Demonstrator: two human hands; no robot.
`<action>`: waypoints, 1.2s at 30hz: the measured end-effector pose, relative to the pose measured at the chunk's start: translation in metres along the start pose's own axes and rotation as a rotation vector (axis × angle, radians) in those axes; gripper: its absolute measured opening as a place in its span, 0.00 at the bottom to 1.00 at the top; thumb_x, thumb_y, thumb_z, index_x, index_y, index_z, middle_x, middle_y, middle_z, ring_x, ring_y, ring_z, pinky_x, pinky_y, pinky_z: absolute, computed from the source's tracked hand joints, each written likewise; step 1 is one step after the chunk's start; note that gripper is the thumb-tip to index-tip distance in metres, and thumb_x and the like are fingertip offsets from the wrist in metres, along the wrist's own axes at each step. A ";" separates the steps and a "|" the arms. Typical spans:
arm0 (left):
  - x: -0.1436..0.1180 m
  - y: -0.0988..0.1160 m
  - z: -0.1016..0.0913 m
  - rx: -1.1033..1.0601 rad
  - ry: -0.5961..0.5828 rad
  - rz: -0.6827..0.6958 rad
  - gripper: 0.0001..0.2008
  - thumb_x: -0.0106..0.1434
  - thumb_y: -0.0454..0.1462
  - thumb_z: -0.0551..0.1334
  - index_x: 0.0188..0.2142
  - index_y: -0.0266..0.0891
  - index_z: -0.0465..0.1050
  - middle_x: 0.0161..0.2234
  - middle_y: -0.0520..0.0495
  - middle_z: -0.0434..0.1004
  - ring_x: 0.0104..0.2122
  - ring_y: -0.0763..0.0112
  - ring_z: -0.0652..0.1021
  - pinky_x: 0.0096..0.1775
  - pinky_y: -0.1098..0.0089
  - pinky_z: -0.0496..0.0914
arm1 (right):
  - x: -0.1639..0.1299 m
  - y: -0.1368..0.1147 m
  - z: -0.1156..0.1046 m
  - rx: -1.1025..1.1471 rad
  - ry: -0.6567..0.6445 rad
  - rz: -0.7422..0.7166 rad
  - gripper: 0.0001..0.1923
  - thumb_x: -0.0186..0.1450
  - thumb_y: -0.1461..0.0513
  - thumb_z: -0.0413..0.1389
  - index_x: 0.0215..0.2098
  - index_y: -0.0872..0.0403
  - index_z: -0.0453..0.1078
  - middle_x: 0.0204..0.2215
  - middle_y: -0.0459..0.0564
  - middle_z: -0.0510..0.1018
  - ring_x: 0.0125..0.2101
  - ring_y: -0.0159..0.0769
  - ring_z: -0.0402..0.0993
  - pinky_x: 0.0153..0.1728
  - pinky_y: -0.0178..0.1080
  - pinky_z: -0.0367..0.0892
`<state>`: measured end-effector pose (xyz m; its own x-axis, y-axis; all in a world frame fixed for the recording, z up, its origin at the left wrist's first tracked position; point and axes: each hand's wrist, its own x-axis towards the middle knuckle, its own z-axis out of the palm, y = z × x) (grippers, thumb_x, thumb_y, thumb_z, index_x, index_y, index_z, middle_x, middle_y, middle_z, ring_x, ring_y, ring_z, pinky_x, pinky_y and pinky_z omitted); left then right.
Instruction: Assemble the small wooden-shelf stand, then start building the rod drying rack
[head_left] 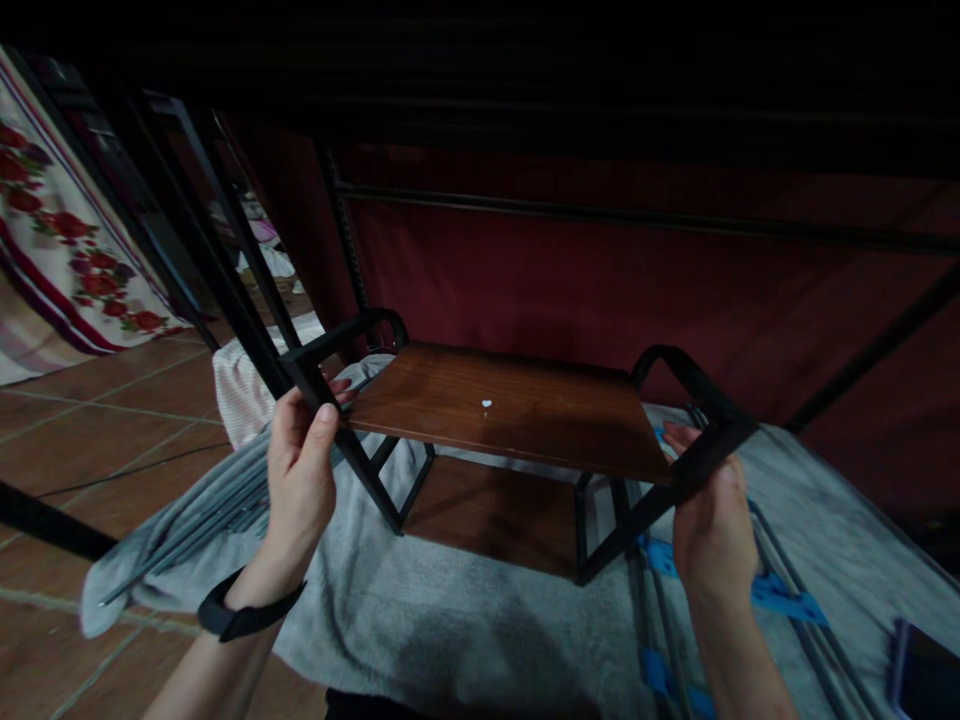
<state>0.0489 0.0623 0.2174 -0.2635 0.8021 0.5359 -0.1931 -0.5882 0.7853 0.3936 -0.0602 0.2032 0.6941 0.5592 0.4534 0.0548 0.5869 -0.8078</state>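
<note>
Between my hands is a small two-tier shelf with a brown wood-grain upper board (pixel 510 400), a lower board (pixel 491 510) and black metal side frames. A small white spot marks the upper board. My left hand (pixel 304 455) is closed around the left side frame (pixel 319 385), thumb on the near side. On the other side, my right hand (pixel 712 510) wraps around the right side frame (pixel 694 460), its fingers partly hidden behind the bar. The shelf stands over a grey blanket (pixel 465 625); I cannot tell whether it rests fully on it.
Grey metal rods (pixel 217 510) lie on the blanket at left. Rods with blue plastic connectors (pixel 787 597) lie at right, near a dark flat device (pixel 926 670). Black posts (pixel 202 230) and a dark overhead surface surround the space. A floral cloth (pixel 82 240) hangs at left over a tiled floor.
</note>
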 end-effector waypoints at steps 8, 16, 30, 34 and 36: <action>0.012 -0.002 -0.003 -0.168 -0.040 -0.016 0.17 0.66 0.50 0.57 0.46 0.46 0.75 0.47 0.49 0.78 0.53 0.57 0.74 0.60 0.56 0.62 | 0.047 0.018 -0.014 -0.090 0.009 0.123 0.18 0.57 0.50 0.62 0.41 0.50 0.72 0.40 0.46 0.75 0.42 0.35 0.72 0.47 0.43 0.69; 0.026 -0.013 -0.013 -0.227 -0.036 -0.154 0.22 0.67 0.54 0.52 0.44 0.45 0.78 0.45 0.47 0.80 0.54 0.57 0.73 0.61 0.57 0.61 | 0.075 0.042 -0.017 -0.174 -0.001 0.130 0.21 0.52 0.51 0.64 0.41 0.51 0.73 0.40 0.47 0.75 0.41 0.37 0.71 0.44 0.42 0.68; 0.000 -0.050 -0.030 -0.299 0.096 -0.363 0.17 0.66 0.48 0.58 0.47 0.44 0.76 0.53 0.48 0.75 0.55 0.60 0.71 0.51 0.60 0.73 | 0.014 0.081 -0.078 -0.269 0.061 0.400 0.17 0.51 0.53 0.64 0.36 0.51 0.72 0.33 0.42 0.76 0.35 0.33 0.71 0.37 0.35 0.68; -0.011 -0.065 -0.034 -0.311 0.128 -0.417 0.16 0.66 0.48 0.59 0.45 0.43 0.76 0.47 0.48 0.78 0.48 0.63 0.76 0.47 0.62 0.74 | -0.016 0.089 -0.094 -0.299 0.099 0.488 0.18 0.48 0.53 0.66 0.35 0.50 0.73 0.34 0.43 0.77 0.36 0.35 0.73 0.35 0.36 0.72; -0.014 -0.070 -0.036 -0.304 0.125 -0.413 0.17 0.66 0.49 0.58 0.44 0.42 0.77 0.45 0.48 0.79 0.46 0.64 0.77 0.47 0.64 0.74 | -0.027 0.090 -0.100 -0.312 0.070 0.519 0.18 0.49 0.53 0.66 0.35 0.49 0.73 0.36 0.44 0.77 0.38 0.37 0.74 0.37 0.38 0.74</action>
<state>0.0322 0.0883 0.1441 -0.2145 0.9658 0.1457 -0.5653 -0.2444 0.7879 0.4516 -0.0804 0.0805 0.7316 0.6801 -0.0461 -0.1028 0.0432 -0.9938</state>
